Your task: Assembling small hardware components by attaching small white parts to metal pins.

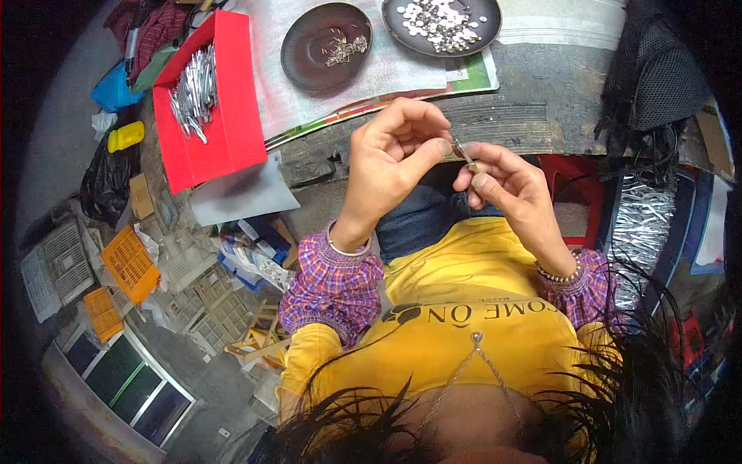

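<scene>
Between the thumb and fingers of my right hand (514,189) is a slim silver metal piece (463,153), tilted, its upper end toward my left hand. My left hand (394,158) is curled beside that upper end, its thumb close to or touching the metal. Whether its fingertips pinch a tiny part is too small to tell. Both hands are raised in front of the bench edge, above my lap. Beyond them, a dark round plate (305,58) holds small brass-coloured pins (345,50). A second dark plate (495,42) carries many small, round silver pieces (440,23).
At the left, a red open box (239,116) contains slim silver metal pieces (195,91). A blue bin (684,209) on my right is filled with similar silver strips (645,213). Black mesh (668,85) hangs at the far right. Orange baskets (130,264) lie on the left floor.
</scene>
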The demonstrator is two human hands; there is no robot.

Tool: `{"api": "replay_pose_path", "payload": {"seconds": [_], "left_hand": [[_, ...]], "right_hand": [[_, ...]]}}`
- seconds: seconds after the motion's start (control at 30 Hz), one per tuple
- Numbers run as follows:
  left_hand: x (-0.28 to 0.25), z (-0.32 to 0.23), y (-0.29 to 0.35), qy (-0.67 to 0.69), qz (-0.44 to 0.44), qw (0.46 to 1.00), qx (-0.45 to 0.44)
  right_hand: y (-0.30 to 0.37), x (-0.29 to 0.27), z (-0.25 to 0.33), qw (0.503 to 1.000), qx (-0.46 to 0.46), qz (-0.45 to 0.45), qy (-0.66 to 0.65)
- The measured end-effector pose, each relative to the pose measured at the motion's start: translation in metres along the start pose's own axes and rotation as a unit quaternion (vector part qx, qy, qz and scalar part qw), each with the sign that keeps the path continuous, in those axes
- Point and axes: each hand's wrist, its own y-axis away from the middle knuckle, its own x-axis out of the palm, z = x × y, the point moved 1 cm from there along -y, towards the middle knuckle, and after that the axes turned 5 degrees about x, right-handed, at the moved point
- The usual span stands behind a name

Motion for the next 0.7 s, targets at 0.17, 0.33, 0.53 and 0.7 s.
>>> {"api": "replay_pose_path", "payload": {"seconds": [0.17,0.33,0.53,0.7], "left_hand": [[0.0002,0.0000,-0.0001,-0.002,-0.001,1.000,0.000],[0.0005,0.0000,0.0005,-0.003,0.000,1.000,0.001],[0.0003,0.0012,0.0003,-0.008,0.005,1.000,-0.003],[0.0019,-0.0002,0.0014,-0.029,0.007,1.000,0.004]], "right_hand": [[-0.0001,0.0012,0.0011,1.000,0.003,0.004,-0.009],[-0.0008,0.0010,0.0008,1.000,-0.005,0.007,-0.013],[-0.0005,0.0021,0.0020,1.000,-0.007,0.002,-0.014],[-0.0006,0.0034,-0.0003,0.999,-0.028,-0.021,0.009]]}}
